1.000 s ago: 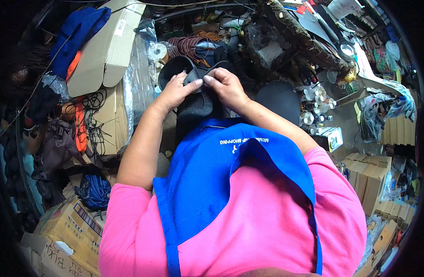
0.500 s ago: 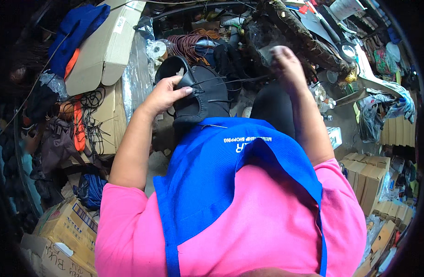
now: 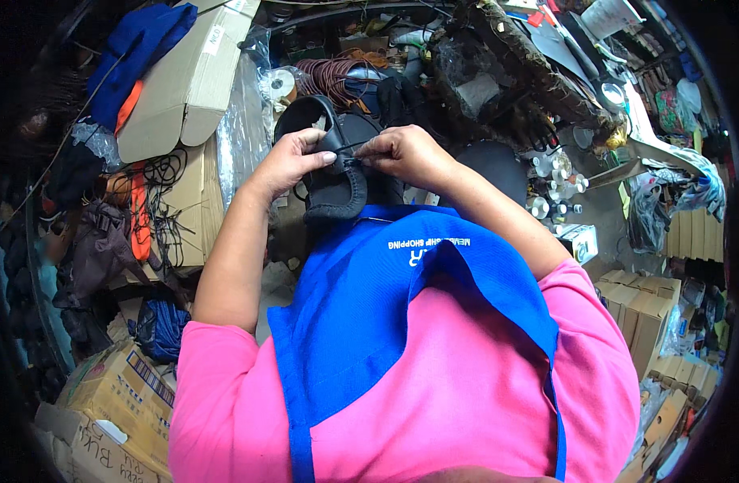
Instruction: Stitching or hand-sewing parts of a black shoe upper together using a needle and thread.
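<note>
Cluttered floor (image 3: 603, 213) bears cardboard boxes (image 3: 188, 80), coiled cord (image 3: 329, 74), small bottles (image 3: 551, 173).

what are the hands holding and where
Left hand grips a black shoe by its upper edge; right hand pinches something thin at that edge, too small to tell.

Your left hand (image 3: 285, 165) grips a black padded fabric shoe upper (image 3: 333, 189) above your blue apron (image 3: 386, 298). Your right hand (image 3: 402, 153) pinches a thin dark thread (image 3: 347, 163) at its edge, fingertips nearly meeting.
</note>
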Motion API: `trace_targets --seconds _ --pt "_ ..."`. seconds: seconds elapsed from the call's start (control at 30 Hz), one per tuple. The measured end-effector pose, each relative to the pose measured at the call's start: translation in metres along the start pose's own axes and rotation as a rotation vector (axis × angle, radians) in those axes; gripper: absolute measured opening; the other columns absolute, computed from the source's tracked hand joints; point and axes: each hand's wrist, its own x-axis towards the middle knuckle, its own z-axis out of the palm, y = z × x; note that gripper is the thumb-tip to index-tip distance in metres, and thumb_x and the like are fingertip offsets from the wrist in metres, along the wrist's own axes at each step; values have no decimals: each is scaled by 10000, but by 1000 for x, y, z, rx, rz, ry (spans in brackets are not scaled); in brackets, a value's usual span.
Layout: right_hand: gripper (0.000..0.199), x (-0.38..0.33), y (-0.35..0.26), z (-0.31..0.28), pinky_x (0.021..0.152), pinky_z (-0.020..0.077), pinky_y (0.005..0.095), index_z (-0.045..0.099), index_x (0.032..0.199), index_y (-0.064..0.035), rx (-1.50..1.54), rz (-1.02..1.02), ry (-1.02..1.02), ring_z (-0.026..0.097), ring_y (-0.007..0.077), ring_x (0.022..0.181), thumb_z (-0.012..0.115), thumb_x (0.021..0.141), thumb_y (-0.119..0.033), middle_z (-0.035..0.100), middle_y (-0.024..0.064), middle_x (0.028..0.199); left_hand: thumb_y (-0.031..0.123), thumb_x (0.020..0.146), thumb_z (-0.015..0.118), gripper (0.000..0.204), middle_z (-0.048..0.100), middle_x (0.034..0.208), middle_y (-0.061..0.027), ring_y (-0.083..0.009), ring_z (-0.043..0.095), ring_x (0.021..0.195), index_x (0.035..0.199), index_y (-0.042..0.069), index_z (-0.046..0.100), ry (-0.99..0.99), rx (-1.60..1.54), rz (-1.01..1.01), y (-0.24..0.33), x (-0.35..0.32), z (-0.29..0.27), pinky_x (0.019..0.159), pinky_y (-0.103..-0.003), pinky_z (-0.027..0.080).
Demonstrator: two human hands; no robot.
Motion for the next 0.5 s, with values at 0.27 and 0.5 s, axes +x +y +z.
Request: trace_targets --seconds 0.27,0.5 --pt "221 1 1 -3 727 508 371 701 954 -98 -64 -28 2 640 289 805 647 743 -138 664 128 852 92 817 637 244 630 966 1 -79 562 901 1049 26 599 -2 12 -4 -1 1 0 867 -251 421" --pt "206 2 -3 -6 707 507 373 701 936 -77 -158 13 -29 639 296 789 653 747 -145 655 147 827 101 827 635 280 629 987 1 -77 553 920 1091 18 591 -16 29 -3 1 0 -1 875 -248 413"
